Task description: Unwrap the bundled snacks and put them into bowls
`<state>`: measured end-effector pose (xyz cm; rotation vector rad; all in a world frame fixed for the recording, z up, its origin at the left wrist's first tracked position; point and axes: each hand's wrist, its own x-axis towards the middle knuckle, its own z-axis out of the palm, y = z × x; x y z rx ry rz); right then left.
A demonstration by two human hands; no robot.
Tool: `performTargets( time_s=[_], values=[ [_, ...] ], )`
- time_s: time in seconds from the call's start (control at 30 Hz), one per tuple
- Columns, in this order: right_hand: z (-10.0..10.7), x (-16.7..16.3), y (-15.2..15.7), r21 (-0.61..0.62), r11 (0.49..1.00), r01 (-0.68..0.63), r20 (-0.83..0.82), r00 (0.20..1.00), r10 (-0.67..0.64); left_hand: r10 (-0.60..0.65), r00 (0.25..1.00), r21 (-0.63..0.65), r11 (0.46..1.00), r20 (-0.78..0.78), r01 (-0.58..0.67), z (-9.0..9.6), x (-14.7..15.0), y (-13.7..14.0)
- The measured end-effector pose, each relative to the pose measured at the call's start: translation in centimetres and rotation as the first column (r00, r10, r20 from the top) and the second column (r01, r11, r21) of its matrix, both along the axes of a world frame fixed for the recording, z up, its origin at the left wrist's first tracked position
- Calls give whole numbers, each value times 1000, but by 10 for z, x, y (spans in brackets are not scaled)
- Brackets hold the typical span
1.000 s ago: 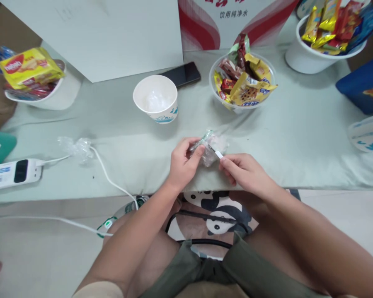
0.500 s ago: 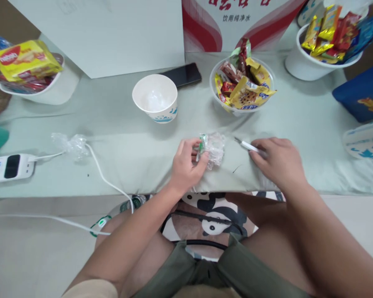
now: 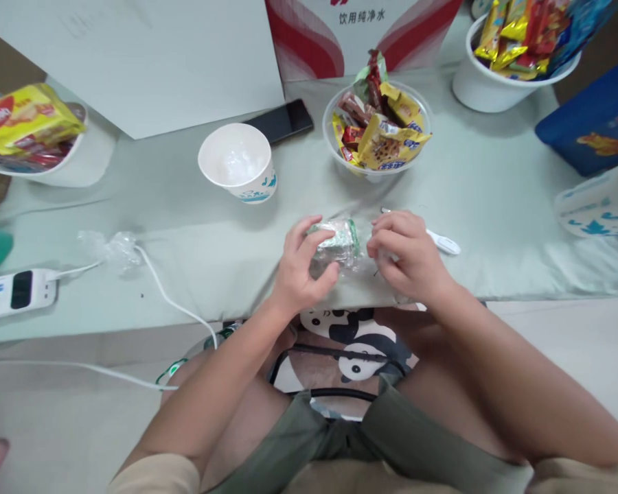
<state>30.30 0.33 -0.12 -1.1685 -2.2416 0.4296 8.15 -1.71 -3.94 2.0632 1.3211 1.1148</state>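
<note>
A crumpled clear plastic packet with a green edge [image 3: 342, 240] lies on the cloth-covered table in front of me. My left hand [image 3: 305, 266] is at its left side, fingers spread and curved over it, thumb apart. To the packet's right is my right hand [image 3: 409, 257], fingers curled together close to the plastic; a bit of clear film seems to show at the fingertips, but what they grip is unclear. A slim tool with a white handle [image 3: 444, 242] and thin metal tip lies on the table, partly hidden behind my right hand.
A paper cup [image 3: 255, 189] stands beyond my left hand, beside a black phone [image 3: 293, 122]. Behind are a clear bowl [image 3: 334, 154] of wrapped snacks and white tubs [image 3: 487, 89] [image 3: 90, 154]. A power strip [image 3: 3, 295] with a white cable is at left, stacked cups [image 3: 597, 206] at right.
My right hand has let go of the white-handled tool and moved left to the packet. The packet has turned, its green edge now on the right. My left hand's fingers have spread.
</note>
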Motion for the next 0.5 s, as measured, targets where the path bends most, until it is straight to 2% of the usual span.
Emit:
performTargets(
  time_s=[0.1, 0.2, 0.33, 0.4, 0.5],
  values=[
    [1, 18, 2, 2, 999, 32, -25, 999, -32, -39, 996, -5, 999, -81, 39, 4, 4, 1],
    [-4, 36, 3, -13, 993, 114, 61, 992, -113, 17, 998, 5, 1000, -63, -17, 5, 6, 1],
    [-10, 48, 2, -37, 974, 225, 186, 959, -214, 77, 996, -36, 997, 51, -75, 4, 5, 1],
    [-8, 44, 0, -36, 971, 236, 194, 955, -225, 92, 986, -51, 995, 135, -86, 3, 4, 2],
    [0, 28, -5, 38, 973, 228, 146, 962, -231, 105, 960, -44, 994, 259, -96, 2, 3, 4]
  ],
)
